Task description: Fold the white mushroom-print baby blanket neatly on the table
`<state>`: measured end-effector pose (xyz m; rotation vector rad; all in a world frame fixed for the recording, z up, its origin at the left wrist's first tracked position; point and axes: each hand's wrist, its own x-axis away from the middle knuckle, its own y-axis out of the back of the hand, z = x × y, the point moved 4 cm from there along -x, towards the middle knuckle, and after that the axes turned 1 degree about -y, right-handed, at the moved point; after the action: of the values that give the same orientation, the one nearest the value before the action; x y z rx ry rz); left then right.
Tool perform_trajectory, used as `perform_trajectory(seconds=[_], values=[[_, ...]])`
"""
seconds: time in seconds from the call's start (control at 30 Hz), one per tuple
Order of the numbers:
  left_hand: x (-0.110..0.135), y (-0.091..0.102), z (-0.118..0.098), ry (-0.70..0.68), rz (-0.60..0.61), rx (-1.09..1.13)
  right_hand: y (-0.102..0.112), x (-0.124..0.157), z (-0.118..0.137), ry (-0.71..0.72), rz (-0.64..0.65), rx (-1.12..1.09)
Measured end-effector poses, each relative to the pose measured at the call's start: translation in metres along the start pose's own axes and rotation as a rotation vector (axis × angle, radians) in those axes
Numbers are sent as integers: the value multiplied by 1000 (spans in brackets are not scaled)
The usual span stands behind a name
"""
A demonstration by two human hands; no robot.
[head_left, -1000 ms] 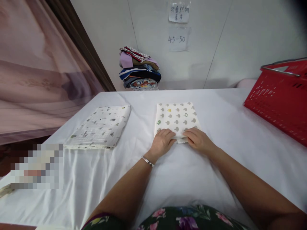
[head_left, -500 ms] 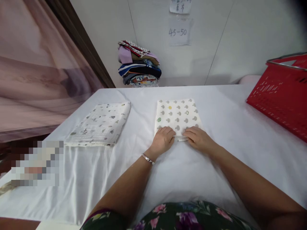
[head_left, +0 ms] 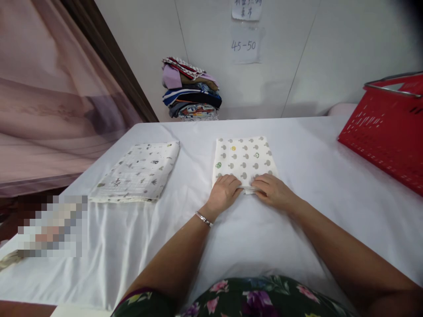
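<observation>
A folded white cloth (head_left: 243,155) printed with grey mushroom shapes, a few of them yellow or green, lies flat in the middle of the table. My left hand (head_left: 225,193) grips its near left edge, fingers on top and thumb at the fold. At the near right edge my right hand (head_left: 271,192) holds the same cloth in a like way. Between the hands the layered near edge shows; the thumbs are partly hidden. To the left lies a second folded white cloth (head_left: 139,171) with small grey and dark prints, touched by neither hand.
A white tablecloth (head_left: 307,163) covers the table. On the right stands a red plastic basket (head_left: 386,132) with a metal handle. Beyond the far edge rises a stack of folded fabrics (head_left: 191,90). Paper signs (head_left: 246,45) hang on the wall. A pink curtain (head_left: 49,97) hangs at left.
</observation>
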<state>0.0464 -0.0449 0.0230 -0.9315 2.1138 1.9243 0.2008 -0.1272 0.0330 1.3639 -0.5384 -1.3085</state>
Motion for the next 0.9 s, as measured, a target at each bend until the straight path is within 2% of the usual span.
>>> perform_trajectory(seconds=[0.23, 0.43, 0.9], values=[[1, 1, -1, 9, 15, 1, -3, 0, 2, -1, -30, 78], [0, 2, -2, 40, -14, -27, -3, 3, 0, -5, -218, 124], [0, -1, -4, 44, 65, -125, -8, 2, 1, -39, -66, 90]])
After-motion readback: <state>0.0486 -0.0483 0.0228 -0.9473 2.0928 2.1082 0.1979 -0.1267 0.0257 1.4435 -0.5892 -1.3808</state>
